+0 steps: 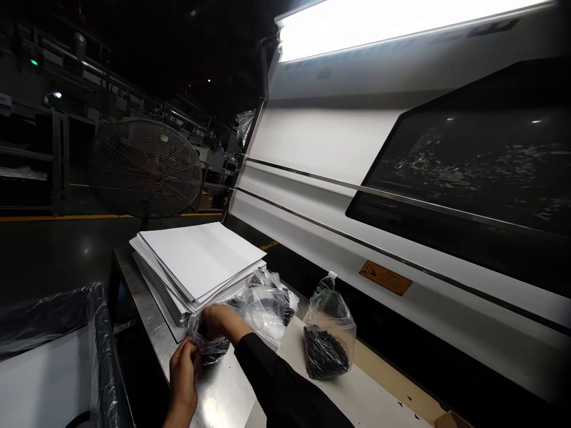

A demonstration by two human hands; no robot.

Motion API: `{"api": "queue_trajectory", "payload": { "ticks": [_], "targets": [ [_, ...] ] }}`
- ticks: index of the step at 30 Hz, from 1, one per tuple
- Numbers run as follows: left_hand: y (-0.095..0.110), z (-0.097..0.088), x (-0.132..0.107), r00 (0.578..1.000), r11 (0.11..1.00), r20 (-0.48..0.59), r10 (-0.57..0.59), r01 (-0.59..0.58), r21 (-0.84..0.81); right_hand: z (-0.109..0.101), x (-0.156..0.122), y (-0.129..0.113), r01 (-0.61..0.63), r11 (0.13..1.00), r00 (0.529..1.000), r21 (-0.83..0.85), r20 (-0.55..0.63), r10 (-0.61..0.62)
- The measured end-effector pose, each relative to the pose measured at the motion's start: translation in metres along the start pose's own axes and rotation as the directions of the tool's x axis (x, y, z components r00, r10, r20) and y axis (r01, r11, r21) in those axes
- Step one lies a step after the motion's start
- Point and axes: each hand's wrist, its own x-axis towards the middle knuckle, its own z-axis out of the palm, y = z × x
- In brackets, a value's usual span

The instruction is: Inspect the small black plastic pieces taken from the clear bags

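Note:
My left hand (pixel 184 365) is closed on the near edge of a clear plastic bag (pixel 215 352) with small black pieces in it, on the metal table. Across the bag's mouth reaches my right hand (pixel 219 321), in a black sleeve, its fingers down in the plastic and hidden. Just beyond it lies more crumpled clear plastic (pixel 265 306) with dark pieces showing through. A second clear bag (pixel 329 351), partly filled with small black pieces, stands to the right of my right forearm.
A tall stack of white sheets (pixel 203 255) sits on the metal table (pixel 147 312). Behind the second bag is a bottle (pixel 328 282). A plastic-lined bin (pixel 104 351) stands at left, a large fan (pixel 154 169) farther back. A machine's sloped white panel (pixel 312 142) rises ahead.

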Motion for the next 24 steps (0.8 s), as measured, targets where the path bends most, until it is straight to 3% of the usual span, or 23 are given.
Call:
{"api": "queue_trajectory", "payload": {
  "ticks": [5, 12, 20, 24],
  "targets": [
    [-0.001, 0.003, 0.015, 0.998, 0.975, -0.021, 0.063, -0.066, -0.210, 0.005, 0.004, 0.004, -0.076, 0.995, 0.990, 0.059, -0.118, 0.083],
    [0.000, 0.004, 0.025, 0.997, 0.974, 0.051, 0.062, -0.050, -0.219, 0.002, 0.003, 0.010, -0.181, 0.949, 0.931, 0.257, -0.265, 0.250],
    [-0.001, 0.014, 0.031, 0.997, 0.991, 0.068, 0.032, -0.023, -0.129, -0.002, -0.008, 0.018, -0.095, 0.814, 0.903, 0.573, -0.294, 0.313],
    [0.010, 0.019, 0.017, 0.999, 0.996, 0.038, -0.005, 0.008, -0.086, -0.006, -0.027, 0.026, -0.013, 0.690, 0.892, 0.723, -0.303, 0.335]
  ]
}}
